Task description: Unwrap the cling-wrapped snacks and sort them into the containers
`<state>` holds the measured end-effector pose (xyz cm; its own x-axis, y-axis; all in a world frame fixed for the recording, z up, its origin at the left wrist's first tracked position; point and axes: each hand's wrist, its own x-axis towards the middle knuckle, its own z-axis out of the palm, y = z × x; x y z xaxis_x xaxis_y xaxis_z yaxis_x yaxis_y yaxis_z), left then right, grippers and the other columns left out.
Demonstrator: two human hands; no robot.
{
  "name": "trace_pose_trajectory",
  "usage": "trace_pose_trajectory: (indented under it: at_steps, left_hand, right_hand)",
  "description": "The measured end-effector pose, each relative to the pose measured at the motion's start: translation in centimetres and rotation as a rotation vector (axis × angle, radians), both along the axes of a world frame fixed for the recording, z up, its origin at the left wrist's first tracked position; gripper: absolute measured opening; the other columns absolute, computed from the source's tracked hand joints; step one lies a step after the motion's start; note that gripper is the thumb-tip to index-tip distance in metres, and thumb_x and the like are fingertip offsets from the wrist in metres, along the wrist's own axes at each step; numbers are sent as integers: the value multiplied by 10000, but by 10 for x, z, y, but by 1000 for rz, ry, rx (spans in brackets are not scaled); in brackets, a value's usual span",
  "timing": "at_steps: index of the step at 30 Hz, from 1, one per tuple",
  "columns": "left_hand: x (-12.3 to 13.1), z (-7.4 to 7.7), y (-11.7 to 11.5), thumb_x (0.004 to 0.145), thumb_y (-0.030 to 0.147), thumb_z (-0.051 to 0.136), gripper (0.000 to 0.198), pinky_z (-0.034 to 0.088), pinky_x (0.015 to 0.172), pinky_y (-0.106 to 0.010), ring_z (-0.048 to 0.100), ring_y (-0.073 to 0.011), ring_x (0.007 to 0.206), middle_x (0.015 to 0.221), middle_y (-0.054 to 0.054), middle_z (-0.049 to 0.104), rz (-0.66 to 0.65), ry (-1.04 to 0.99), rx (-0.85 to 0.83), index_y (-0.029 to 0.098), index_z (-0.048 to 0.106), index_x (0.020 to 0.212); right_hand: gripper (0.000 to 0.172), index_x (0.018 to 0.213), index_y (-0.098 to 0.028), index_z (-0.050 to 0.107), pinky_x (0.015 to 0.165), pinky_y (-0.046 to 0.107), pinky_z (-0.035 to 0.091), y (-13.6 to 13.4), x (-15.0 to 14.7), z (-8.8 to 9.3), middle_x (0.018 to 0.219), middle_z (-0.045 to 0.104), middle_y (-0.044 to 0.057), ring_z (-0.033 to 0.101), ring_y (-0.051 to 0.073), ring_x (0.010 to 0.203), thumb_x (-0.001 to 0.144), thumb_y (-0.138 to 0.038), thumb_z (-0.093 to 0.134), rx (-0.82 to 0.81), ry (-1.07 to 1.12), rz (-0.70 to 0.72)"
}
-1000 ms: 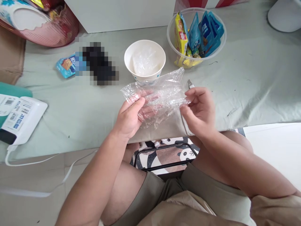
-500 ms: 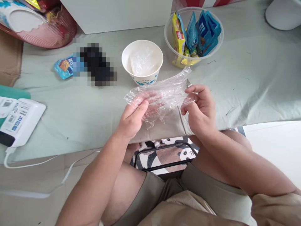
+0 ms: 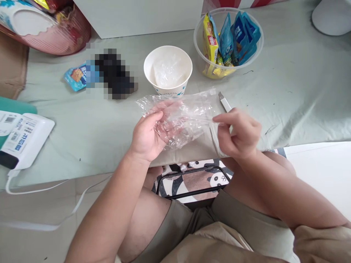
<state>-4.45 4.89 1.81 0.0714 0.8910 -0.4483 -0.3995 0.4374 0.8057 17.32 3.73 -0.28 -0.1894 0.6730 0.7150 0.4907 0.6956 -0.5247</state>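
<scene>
Here the plastic bag (image 3: 189, 111) spans between left hand (image 3: 146, 138) and right hand (image 3: 242, 133), fingers (image 3: 222, 117) pinching it

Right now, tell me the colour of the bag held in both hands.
The plastic bag has no colour: it is clear, see-through and crinkled. The head view shows it best.

Paper cup (image 3: 168, 69) sits at upper middle; snack tub (image 3: 228, 40) to its right, charger (image 3: 23, 140) far left on the table (image 3: 287, 91).
</scene>
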Motion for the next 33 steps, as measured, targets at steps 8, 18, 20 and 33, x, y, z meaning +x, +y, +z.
trace_pose_trajectory:
  at_steps: [8,18,20,33]
  left_hand:
    - [-5,-5,0,925,385,547,283,637,749,-345,780,-250,956,1242,-62,763,-9,144,57,225,719,1085]
    - [2,-14,-9,955,563,606,396,610,891,-322,686,-300,1252,1266,-83,757,-87,280,292,225,785,1058]
    - [1,-14,-9,959,582,597,424,606,913,-322,675,-297,1261,1303,-81,747,-112,356,296,227,789,1086]
    - [-7,-32,-5,978,644,564,482,590,1029,-392,704,-282,1233,1286,-71,764,-155,464,472,258,787,1163]
  right_hand:
    - [212,923,-253,557,514,286,435,1,1,-7,687,596,-15,562,126,577,985,-452,592,-469,280,70]
    - [192,930,-205,623,546,228,439,5,-5,-5,711,548,-43,508,80,601,834,-297,762,-946,527,195]
    - [134,839,-198,633,576,230,444,6,-3,-4,727,569,-31,512,77,626,840,-274,744,-934,563,232]
    - [310,818,-230,531,550,218,541,6,-3,0,642,672,-57,651,89,545,791,-309,829,-997,726,146]
